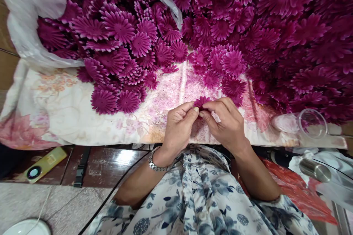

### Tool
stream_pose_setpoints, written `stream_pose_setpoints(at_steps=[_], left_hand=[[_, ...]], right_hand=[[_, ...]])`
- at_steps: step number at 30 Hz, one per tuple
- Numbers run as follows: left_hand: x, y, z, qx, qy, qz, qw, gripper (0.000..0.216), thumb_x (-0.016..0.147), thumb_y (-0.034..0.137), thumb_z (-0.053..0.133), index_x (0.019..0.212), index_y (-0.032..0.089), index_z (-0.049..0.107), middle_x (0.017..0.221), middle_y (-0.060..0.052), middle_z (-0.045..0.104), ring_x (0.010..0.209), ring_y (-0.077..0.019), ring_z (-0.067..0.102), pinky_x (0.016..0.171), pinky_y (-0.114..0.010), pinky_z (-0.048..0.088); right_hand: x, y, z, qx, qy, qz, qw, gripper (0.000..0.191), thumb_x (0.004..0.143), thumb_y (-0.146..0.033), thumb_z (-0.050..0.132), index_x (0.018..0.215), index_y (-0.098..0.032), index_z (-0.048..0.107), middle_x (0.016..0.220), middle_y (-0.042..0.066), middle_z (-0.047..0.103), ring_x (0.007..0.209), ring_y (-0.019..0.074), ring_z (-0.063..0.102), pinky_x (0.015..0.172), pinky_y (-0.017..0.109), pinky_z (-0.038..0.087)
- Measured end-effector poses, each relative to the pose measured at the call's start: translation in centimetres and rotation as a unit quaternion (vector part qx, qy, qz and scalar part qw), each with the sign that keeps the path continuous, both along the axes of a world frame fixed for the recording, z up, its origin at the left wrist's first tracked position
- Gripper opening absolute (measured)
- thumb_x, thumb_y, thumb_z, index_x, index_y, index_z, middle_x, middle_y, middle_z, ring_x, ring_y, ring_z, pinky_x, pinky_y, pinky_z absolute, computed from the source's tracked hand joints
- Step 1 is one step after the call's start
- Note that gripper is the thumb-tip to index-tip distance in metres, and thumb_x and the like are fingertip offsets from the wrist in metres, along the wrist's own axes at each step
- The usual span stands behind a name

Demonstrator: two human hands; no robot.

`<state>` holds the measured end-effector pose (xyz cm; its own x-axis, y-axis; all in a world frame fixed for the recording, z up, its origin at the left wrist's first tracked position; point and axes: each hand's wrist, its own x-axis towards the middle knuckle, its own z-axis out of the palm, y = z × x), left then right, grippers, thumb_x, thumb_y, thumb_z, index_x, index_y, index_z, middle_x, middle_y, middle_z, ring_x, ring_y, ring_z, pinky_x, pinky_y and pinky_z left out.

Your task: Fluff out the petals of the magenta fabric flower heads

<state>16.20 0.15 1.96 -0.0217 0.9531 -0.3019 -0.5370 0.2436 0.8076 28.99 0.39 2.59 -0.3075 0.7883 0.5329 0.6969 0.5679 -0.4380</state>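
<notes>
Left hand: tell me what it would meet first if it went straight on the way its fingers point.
The left hand points up and right at the magenta flower pinched with the right hand. Beyond lie stained cloth and the flower pile; depth is unclear.

Silver watch band on left wrist, white clothing with perhaps blue-grey floral print

Two hands, left and right, are seen, with one flower pinched between them. Flowers beyond it are heaped too thickly to be counted. One bag, one cup and one wristwatch are counted.
</notes>
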Motion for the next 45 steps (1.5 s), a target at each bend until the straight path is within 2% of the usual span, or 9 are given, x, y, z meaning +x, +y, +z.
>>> stream_pose_setpoints(at_steps=[10, 16, 26, 30, 33, 35, 37, 41, 45], left_hand=[[-0.5, -0.7, -0.7, -0.009, -0.008, -0.026, 1.000, 0.024, 0.056, 0.015, 0.077, 0.080, 0.020, 0.076, 0.062, 0.001, 0.069, 0.052, -0.0065, 0.055, 0.056, -0.018, 0.046], [-0.2, -0.7, -0.7, -0.002, 0.017, -0.008, 1.000, 0.021, 0.055, 0.018, 0.079, 0.076, 0.019, 0.076, 0.066, -0.001, 0.070, 0.058, -0.0097, 0.058, 0.062, -0.023, 0.048], [-0.1, 0.1, -0.7, -0.010, 0.033, 0.050, 0.998, 0.005, 0.057, 0.017, 0.076, 0.059, 0.017, 0.071, 0.053, 0.004, 0.060, 0.051, -0.0057, 0.048, 0.053, -0.019, 0.041], [-0.6, 0.4, -0.3, -0.030, 0.020, 0.063, 0.997, 0.013, 0.053, 0.022, 0.079, 0.059, 0.016, 0.069, 0.053, 0.003, 0.060, 0.050, -0.0069, 0.050, 0.052, -0.020, 0.043], [-1.0, 0.6, 0.1, -0.035, 0.013, 0.066, 0.997, 0.017, 0.051, 0.024, 0.080, 0.060, 0.015, 0.068, 0.053, 0.003, 0.060, 0.048, -0.0072, 0.050, 0.050, -0.021, 0.044], [-1.2, 0.6, 0.3, -0.038, 0.000, 0.062, 0.997, 0.019, 0.051, 0.025, 0.081, 0.060, 0.015, 0.067, 0.053, 0.003, 0.059, 0.048, -0.0075, 0.051, 0.050, -0.022, 0.046], [-1.2, 0.6, 0.4, -0.049, -0.014, 0.054, 0.997, 0.020, 0.053, 0.027, 0.081, 0.061, 0.016, 0.066, 0.054, 0.004, 0.059, 0.049, -0.0082, 0.052, 0.051, -0.024, 0.048], [-0.7, 0.5, 0.1, -0.044, -0.004, 0.042, 0.998, 0.018, 0.058, 0.028, 0.079, 0.064, 0.016, 0.068, 0.056, 0.004, 0.058, 0.051, -0.0065, 0.050, 0.052, -0.020, 0.044], [-0.2, 0.1, -0.2, -0.009, 0.043, 0.021, 0.999, 0.015, 0.059, 0.027, 0.079, 0.061, 0.016, 0.070, 0.053, 0.004, 0.057, 0.051, -0.0056, 0.046, 0.053, -0.019, 0.041]], right_hand=[[0.3, 0.3, 0.0, -0.104, 0.082, -0.014, 0.991, 0.007, 0.082, -0.017, 0.059, 0.079, -0.020, 0.053, 0.070, -0.002, 0.054, 0.067, 0.0109, 0.052, 0.062, 0.025, 0.043], [0.2, 0.3, 0.1, -0.091, 0.074, -0.016, 0.993, 0.007, 0.084, -0.014, 0.054, 0.080, -0.019, 0.055, 0.071, 0.000, 0.056, 0.068, 0.0121, 0.054, 0.063, 0.026, 0.044], [0.0, 0.0, 0.0, -0.080, 0.054, -0.016, 0.995, 0.008, 0.086, -0.016, 0.050, 0.079, -0.020, 0.050, 0.071, -0.001, 0.056, 0.066, 0.0117, 0.055, 0.062, 0.025, 0.045], [1.4, 0.3, 0.0, -0.054, 0.043, -0.066, 0.995, 0.008, 0.086, -0.016, 0.050, 0.080, -0.021, 0.048, 0.070, -0.002, 0.054, 0.064, 0.0119, 0.053, 0.060, 0.026, 0.044], [3.8, 1.1, 0.0, -0.011, 0.040, -0.156, 0.987, 0.004, 0.086, -0.018, 0.051, 0.084, -0.022, 0.050, 0.073, -0.002, 0.053, 0.064, 0.0122, 0.053, 0.059, 0.026, 0.043], [5.2, 1.6, 0.1, 0.007, 0.009, -0.219, 0.976, 0.006, 0.086, -0.020, 0.050, 0.089, -0.022, 0.054, 0.080, 0.001, 0.056, 0.071, 0.0153, 0.055, 0.065, 0.030, 0.045], [5.7, 1.9, 0.4, 0.011, -0.041, -0.236, 0.971, 0.014, 0.086, -0.021, 0.050, 0.096, -0.019, 0.059, 0.090, 0.007, 0.059, 0.085, 0.0203, 0.056, 0.076, 0.036, 0.047], [3.4, 1.4, 0.6, 0.026, -0.025, -0.101, 0.994, 0.014, 0.082, -0.021, 0.059, 0.095, -0.017, 0.062, 0.090, 0.008, 0.061, 0.086, 0.0188, 0.058, 0.075, 0.033, 0.049], [0.7, 1.0, 0.1, -0.040, 0.030, 0.009, 0.999, 0.007, 0.082, -0.024, 0.062, 0.080, -0.019, 0.057, 0.072, 0.001, 0.058, 0.070, 0.0138, 0.055, 0.065, 0.029, 0.047]])
